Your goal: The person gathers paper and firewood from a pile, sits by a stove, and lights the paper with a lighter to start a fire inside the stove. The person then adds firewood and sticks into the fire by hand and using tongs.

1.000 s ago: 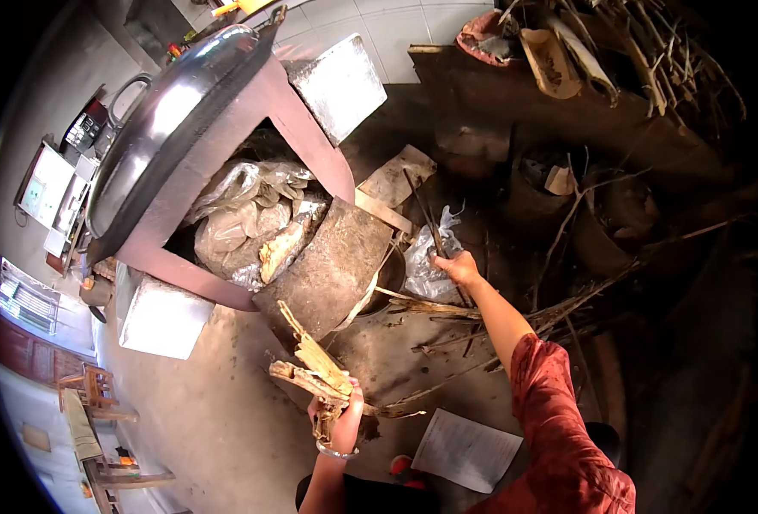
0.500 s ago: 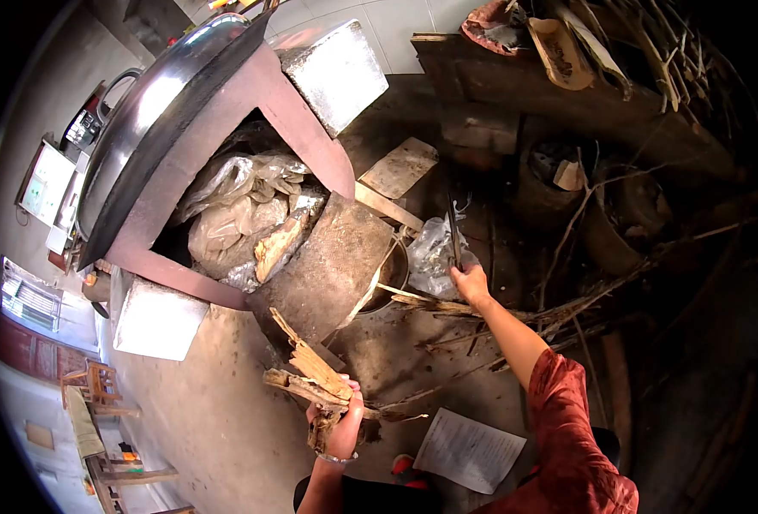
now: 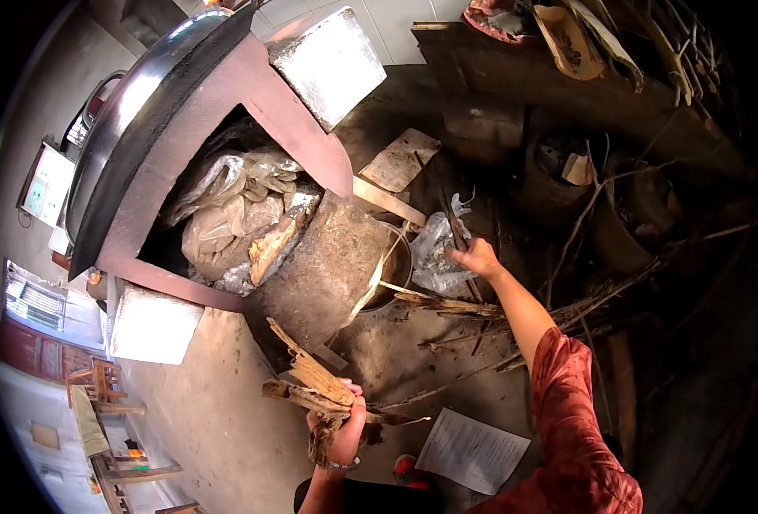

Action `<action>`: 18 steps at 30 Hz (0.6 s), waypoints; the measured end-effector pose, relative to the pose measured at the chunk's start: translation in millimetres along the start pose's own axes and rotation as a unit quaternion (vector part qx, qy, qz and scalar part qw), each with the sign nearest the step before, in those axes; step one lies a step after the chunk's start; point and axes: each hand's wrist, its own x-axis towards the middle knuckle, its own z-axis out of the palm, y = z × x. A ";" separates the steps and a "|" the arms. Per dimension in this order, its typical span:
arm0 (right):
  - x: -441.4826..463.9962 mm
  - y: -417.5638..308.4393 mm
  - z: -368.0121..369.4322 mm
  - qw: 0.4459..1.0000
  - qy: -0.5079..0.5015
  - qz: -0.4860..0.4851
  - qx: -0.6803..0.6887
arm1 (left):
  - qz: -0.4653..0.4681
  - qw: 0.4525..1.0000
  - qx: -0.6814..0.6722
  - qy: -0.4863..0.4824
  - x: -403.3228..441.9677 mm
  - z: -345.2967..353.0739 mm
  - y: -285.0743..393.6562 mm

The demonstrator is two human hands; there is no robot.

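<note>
My left hand [image 3: 345, 435] is wrapped round a bundle of split wood [image 3: 317, 377] at the lower centre. In my right hand [image 3: 477, 257] are dark metal tongs [image 3: 447, 210], slanting up and to the left beside a clear plastic bag [image 3: 436, 248]. Left of them, crumpled plastic [image 3: 229, 218] and a piece of wood [image 3: 272, 248] fill the opening of a pink-edged stove [image 3: 298, 128]. A worn board [image 3: 323, 261] lies in front of that opening, with a round pot [image 3: 403, 265] partly hidden behind it.
A printed sheet [image 3: 473, 450] lies on the floor near my foot. Long dry branches [image 3: 602, 295] spread to the right. Two dark buckets [image 3: 559, 176] stand at the upper right, below a stack of sticks [image 3: 683, 51]. A large wok [image 3: 131, 94] sits on the stove.
My right hand has moved slightly right, and the tongs have swung from near upright to slanting left. The left hand keeps its wood. The stove appears shifted a little left and larger.
</note>
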 end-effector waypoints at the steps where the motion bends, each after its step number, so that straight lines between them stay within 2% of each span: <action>1: 0.5 2.3 3.5 0.999 -0.017 -0.005 -0.051 | 0.006 1.000 0.013 -0.003 0.1 0.3 0.4; 4: -8.1 3.4 7.2 1.000 -0.016 0.011 0.009 | 0.006 1.000 -0.002 -0.003 -0.4 4.1 -0.1; 5: -12.8 1.1 8.8 0.999 -0.008 -0.016 0.031 | 0.004 1.000 0.004 -0.001 -0.2 5.9 0.4; 8: -14.5 3.5 14.2 0.974 -0.076 0.035 0.209 | -0.001 1.000 0.009 0.000 -0.4 10.0 6.2; 10: -26.9 -1.6 16.8 0.938 -0.108 0.007 0.331 | -0.007 1.000 -0.007 0.002 -1.2 13.3 12.2; 11: -35.0 -3.2 15.9 0.930 -0.112 0.011 0.349 | 0.035 0.999 0.015 0.009 0.1 15.6 12.6; 14: -58.2 -14.7 0.9 0.906 -0.145 0.001 0.397 | 0.077 0.994 0.072 0.004 0.5 15.5 11.6; 16: -76.9 -27.5 -21.2 0.902 -0.152 -0.016 0.405 | 0.036 0.999 -0.036 0.006 -0.3 20.9 22.2; 18: -99.8 -41.3 -50.5 0.884 -0.166 -0.015 0.437 | 0.083 0.996 -0.021 0.005 -1.7 22.6 29.4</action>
